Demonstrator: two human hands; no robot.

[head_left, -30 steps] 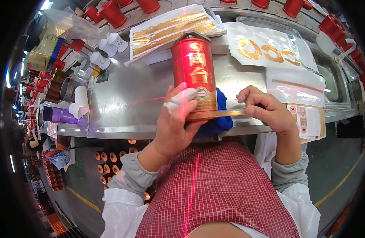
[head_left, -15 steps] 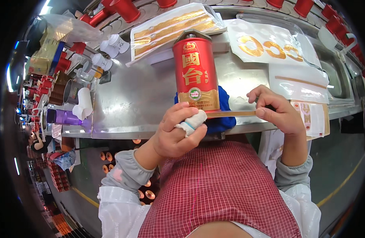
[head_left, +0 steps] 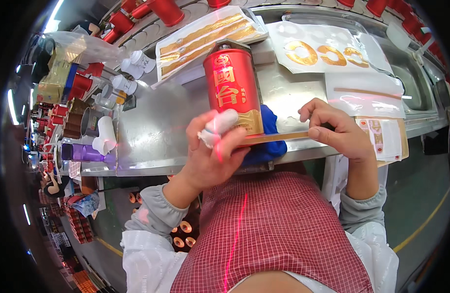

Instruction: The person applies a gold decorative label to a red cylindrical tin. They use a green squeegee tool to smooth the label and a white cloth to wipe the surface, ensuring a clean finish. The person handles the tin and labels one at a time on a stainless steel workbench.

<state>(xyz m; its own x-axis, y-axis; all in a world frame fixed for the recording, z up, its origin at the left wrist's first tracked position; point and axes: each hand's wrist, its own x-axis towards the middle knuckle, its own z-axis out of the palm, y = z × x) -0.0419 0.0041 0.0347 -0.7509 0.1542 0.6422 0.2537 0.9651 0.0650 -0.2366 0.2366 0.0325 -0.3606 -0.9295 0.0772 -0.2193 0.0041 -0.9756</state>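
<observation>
A red bottle (head_left: 233, 80) with gold lettering and a gold lower band lies with its neck away from me and its base toward me. My left hand (head_left: 212, 149) curls around the lower left of the base, one finger wrapped in white cloth (head_left: 221, 122). From the base, a thin gold strip (head_left: 278, 138) stretches out to the right. Its far end is pinched between the thumb and a finger of my right hand (head_left: 336, 128). The strip's left end is hidden behind my left fingers. Under the base sits a blue cloth (head_left: 266, 151).
Behind the bottle lies a sheet of long gold strips (head_left: 205, 41). A sheet of gold ring-shaped stickers (head_left: 302, 52) is at the far right, by a sink (head_left: 414, 80). One loose strip (head_left: 366, 93) rests on white paper. White cups (head_left: 142, 61) and a paper roll (head_left: 106, 134) stand left.
My left hand has shifted a little left and turned, its wrapped finger higher against the bottle. The right hand keeps its pinch on the strip. A red light line now crosses my apron and left hand.
</observation>
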